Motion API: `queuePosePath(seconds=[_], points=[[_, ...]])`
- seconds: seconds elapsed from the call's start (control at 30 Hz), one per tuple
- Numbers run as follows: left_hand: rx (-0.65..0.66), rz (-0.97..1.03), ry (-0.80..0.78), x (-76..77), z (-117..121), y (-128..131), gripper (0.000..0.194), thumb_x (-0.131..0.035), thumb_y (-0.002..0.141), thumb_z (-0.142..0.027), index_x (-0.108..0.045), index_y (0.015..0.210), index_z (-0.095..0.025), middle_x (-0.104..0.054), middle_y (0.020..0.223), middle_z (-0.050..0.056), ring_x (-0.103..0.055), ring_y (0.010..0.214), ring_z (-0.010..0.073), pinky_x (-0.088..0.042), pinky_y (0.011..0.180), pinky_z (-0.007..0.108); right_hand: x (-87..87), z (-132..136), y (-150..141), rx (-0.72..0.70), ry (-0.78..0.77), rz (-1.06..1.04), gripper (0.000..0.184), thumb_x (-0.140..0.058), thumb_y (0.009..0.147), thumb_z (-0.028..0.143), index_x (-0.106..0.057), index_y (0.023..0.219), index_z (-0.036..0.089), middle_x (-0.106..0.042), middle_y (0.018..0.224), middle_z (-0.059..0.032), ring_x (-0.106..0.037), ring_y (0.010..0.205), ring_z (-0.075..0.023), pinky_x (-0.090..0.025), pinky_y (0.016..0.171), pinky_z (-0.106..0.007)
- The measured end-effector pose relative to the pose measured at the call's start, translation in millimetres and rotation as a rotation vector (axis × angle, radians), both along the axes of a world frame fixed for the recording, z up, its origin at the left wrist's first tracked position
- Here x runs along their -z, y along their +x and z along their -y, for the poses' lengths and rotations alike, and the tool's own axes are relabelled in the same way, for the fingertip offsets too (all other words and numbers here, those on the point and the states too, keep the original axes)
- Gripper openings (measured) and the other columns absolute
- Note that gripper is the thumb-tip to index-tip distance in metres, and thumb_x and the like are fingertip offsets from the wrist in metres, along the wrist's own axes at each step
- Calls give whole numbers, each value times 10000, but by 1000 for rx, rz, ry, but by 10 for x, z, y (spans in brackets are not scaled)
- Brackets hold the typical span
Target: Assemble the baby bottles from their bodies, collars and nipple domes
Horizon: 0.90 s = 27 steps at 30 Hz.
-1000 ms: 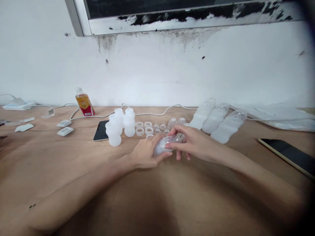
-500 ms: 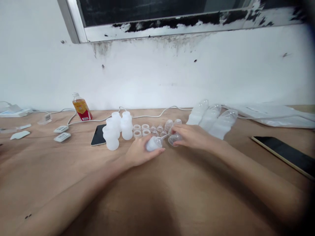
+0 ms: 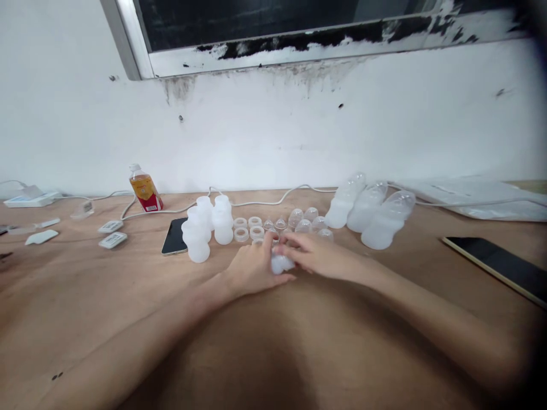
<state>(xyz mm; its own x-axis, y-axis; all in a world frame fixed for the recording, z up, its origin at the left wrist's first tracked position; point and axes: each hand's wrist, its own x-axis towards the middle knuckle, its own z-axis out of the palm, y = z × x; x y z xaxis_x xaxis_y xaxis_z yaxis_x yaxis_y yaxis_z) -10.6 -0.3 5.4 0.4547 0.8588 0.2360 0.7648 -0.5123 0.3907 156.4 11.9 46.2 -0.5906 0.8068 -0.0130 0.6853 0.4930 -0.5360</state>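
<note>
A small milky-white baby bottle (image 3: 281,263) is tilted in the grasp of my left hand (image 3: 252,265), low over the table. My right hand (image 3: 314,253) curls its fingers around the upper end of the same bottle and hides its top. Just behind the hands stand clear dome caps (image 3: 296,218), clear nipples (image 3: 280,224) and pale collar rings (image 3: 241,234) in short rows. To the left is a cluster of open white bottle bodies (image 3: 199,249). On the right, several capped bottles (image 3: 378,230) stand together.
A dark phone (image 3: 174,236) lies beside the bottle bodies, and a larger one (image 3: 498,267) lies at the right. A drink bottle (image 3: 146,192) stands by the wall. A white cable (image 3: 265,203) runs along the back, with a plastic bag (image 3: 474,199) at the back right.
My right hand has moved left from the dome caps to the top of the bottle. The bottle in my left hand has shifted slightly right and down.
</note>
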Motion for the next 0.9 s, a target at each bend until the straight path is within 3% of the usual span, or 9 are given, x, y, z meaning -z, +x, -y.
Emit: queuePosePath(seconds=[0.07, 0.23, 0.37, 0.43, 0.53, 0.63, 0.7, 0.8, 0.9], points=[[23, -60, -3, -3, 18, 22, 644, -556, 631, -537, -301, 1095, -171, -594, 890, 88, -595, 804, 290, -450, 607, 351, 47, 26, -46, -28, 18, -5, 392, -346, 793, 528, -525, 903, 197, -590, 824, -39, -538, 668, -156, -386, 588, -263], [34, -99, -39, -14, -27, -5, 650, -589, 608, -513, -302, 1088, -181, -593, 896, 79, -599, 798, 289, -439, 606, 334, 136, 21, -51, -56, -145, -13, 376, -330, 810, 500, -440, 1010, 202, -565, 900, -48, -509, 473, -92, -398, 487, -253], [82, 54, -101, -77, -58, -82, 672, -621, 584, -467, -302, 1107, -190, -578, 947, 77, -584, 845, 263, -442, 653, 334, 68, 62, -37, -165, 139, -65, 275, -444, 787, 378, -470, 997, 204, -506, 1033, -66, -523, 878, -185, -410, 740, -316], [126, 95, -132, -114, -39, -116, 685, -624, 576, -461, -304, 1121, -199, -564, 992, 80, -571, 879, 260, -443, 672, 337, -37, 97, -2, -242, 171, -64, 274, -502, 751, 356, -498, 988, 220, -489, 1070, -54, -466, 993, -199, -372, 823, -334], [142, 11, -154, -147, 6, -126, 652, -615, 574, -464, -333, 1100, -198, -581, 909, 71, -586, 805, 277, -441, 606, 338, -224, 142, 84, -291, 10, -88, 289, -564, 696, 399, -544, 917, 213, -562, 961, -32, -513, 930, -193, -381, 808, -334], [96, -19, -147, -142, 21, -91, 618, -599, 586, -467, -341, 1071, -182, -586, 829, 65, -593, 748, 273, -434, 565, 323, -318, 167, 123, -335, -137, -241, 303, -470, 755, 447, -538, 889, 184, -611, 771, -28, -571, 790, -170, -416, 725, -305], [47, 2, -116, -122, 15, -63, 602, -588, 597, -479, -339, 1053, -175, -583, 845, 75, -590, 769, 273, -436, 579, 322, -278, 164, 90, -244, -47, -279, 310, -417, 784, 457, -537, 867, 184, -617, 786, -38, -574, 781, -168, -419, 700, -289], [-13, -23, -59, -79, 19, -29, 567, -563, 629, -460, -325, 1050, -165, -584, 855, 86, -590, 783, 280, -434, 587, 328, -88, 112, -2, 69, 135, -103, 353, -361, 802, 484, -551, 808, 187, -613, 755, -42, -574, 719, -173, -420, 636, -283], [-4, -79, -40, -55, 41, -14, 543, -537, 655, -428, -308, 1069, -161, -590, 842, 88, -595, 769, 285, -427, 561, 324, 91, 44, -47, 57, -155, 24, 417, -275, 829, 486, -534, 862, 160, -586, 619, -29, -559, 547, -144, -418, 500, -255]])
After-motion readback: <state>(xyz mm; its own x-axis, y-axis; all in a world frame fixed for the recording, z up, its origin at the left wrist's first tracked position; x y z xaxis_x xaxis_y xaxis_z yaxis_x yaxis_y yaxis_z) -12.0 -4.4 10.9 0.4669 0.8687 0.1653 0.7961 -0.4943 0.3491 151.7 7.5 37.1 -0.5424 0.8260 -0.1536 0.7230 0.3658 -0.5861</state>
